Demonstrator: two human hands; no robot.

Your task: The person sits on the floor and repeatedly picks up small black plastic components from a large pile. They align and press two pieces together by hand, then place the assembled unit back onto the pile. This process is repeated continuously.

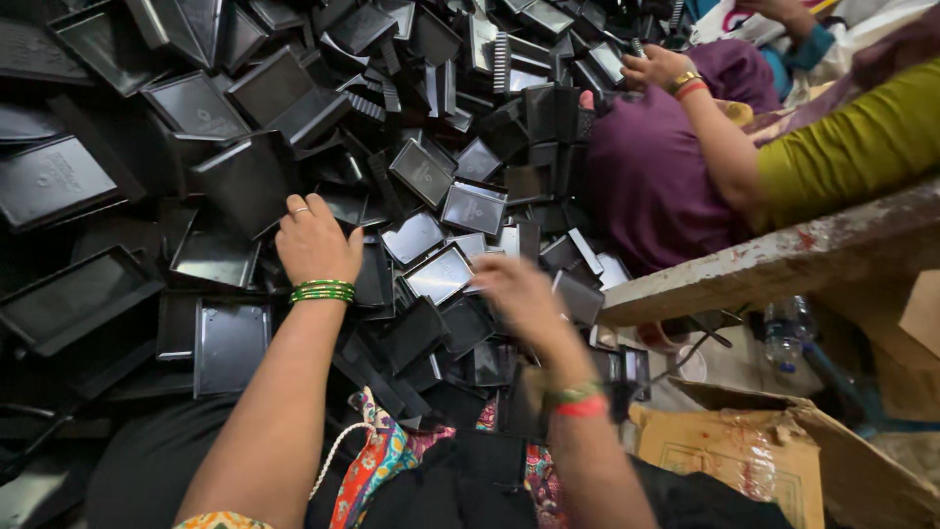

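Dim scene, glare on black trays (pixel 441 274), right hand (pixel 519 294) motion-blurred.

We count two hands of our own, the left hand (pixel 313 240) and the right hand (pixel 517 294), each wrist with bangles. One co-worker's hand (pixel 654 67) shows clearly. The black plastic trays (pixel 230 343) lie in a heap too many and too overlapped for us to count. We see one cardboard box (pixel 754 451) and one plastic bottle (pixel 783 333).
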